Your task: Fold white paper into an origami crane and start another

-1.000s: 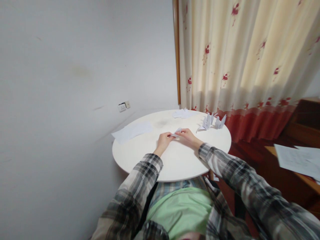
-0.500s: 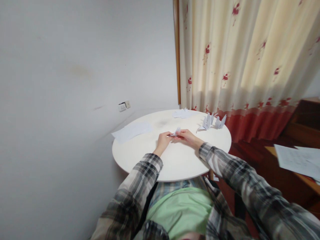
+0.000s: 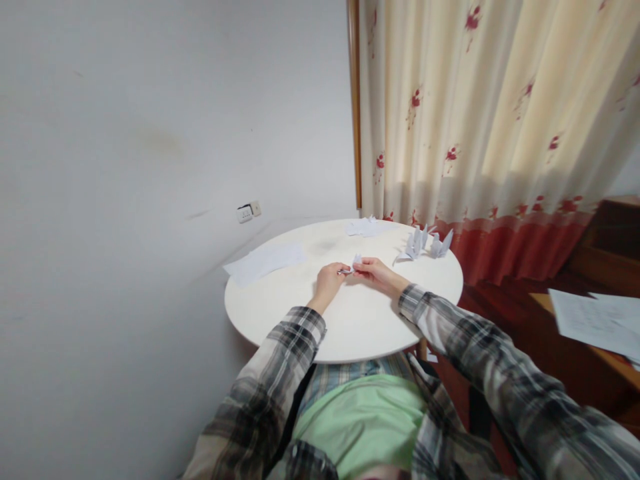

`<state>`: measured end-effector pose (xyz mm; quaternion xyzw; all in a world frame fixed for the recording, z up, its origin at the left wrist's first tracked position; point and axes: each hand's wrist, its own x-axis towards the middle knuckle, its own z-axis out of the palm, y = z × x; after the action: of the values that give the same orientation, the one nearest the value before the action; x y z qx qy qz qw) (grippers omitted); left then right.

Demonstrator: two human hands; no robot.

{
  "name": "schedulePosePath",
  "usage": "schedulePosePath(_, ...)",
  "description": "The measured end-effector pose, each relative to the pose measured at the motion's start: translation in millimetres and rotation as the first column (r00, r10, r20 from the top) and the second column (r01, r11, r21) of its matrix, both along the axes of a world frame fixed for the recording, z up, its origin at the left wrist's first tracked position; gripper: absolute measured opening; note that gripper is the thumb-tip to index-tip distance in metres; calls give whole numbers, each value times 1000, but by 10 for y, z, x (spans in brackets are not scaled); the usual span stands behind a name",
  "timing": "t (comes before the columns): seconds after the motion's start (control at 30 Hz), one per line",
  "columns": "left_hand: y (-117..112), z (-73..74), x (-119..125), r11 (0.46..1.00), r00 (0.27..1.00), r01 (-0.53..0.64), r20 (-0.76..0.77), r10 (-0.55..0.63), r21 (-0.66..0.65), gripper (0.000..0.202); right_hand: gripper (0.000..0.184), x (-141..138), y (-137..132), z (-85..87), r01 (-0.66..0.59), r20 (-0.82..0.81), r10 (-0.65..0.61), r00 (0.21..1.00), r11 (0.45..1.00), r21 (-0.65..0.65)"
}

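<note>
Over the middle of the round white table, a small piece of folded white paper (image 3: 357, 260) is held between my two hands. My left hand (image 3: 329, 281) is closed, its thumb and fingers pinching the left end, where a thin, dark-edged bit sticks out; I cannot make out exactly what that bit is. My right hand (image 3: 374, 272) pinches the paper's right side, and one pointed flap stands up above its fingertips. Folded paper cranes (image 3: 414, 244) stand to the right of my right hand, with another paper crane (image 3: 441, 245) beside them.
White paper sheets (image 3: 267, 261) lie on the left of the table (image 3: 300, 320). More paper pieces (image 3: 367, 227) lie at its far edge. A wall with a socket (image 3: 245, 214) borders the left; a curtain (image 3: 450, 120) hangs behind. Written sheets (image 3: 593, 320) rest on wooden furniture at right.
My hands have drawn slightly apart at the fingertips, and the folded paper is turned so its flap stands more upright. The cranes and sheets have not moved.
</note>
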<state>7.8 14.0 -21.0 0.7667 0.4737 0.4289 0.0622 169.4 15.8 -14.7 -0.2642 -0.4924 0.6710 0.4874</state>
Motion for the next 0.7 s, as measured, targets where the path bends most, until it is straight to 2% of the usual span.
schedulePosePath(0.27, 37, -16, -34, 1000, 996, 19, 87, -18, -14, 16, 4, -3, -2, -17, -38, -25, 38, 999, 999, 34)
schedulePosePath(0.6, 2, 10, -21, 998, 999, 13, 49, -10, -57, 18, 6, -9, 10, -12, -26, 30, 24, 999, 998, 50)
schedulePosePath(0.7, 16, 10, -36, 999, 999, -9, 44, 11, -41, 17, 8, -18, -6, 6, -22, 0, 22, 1000, 999, 39)
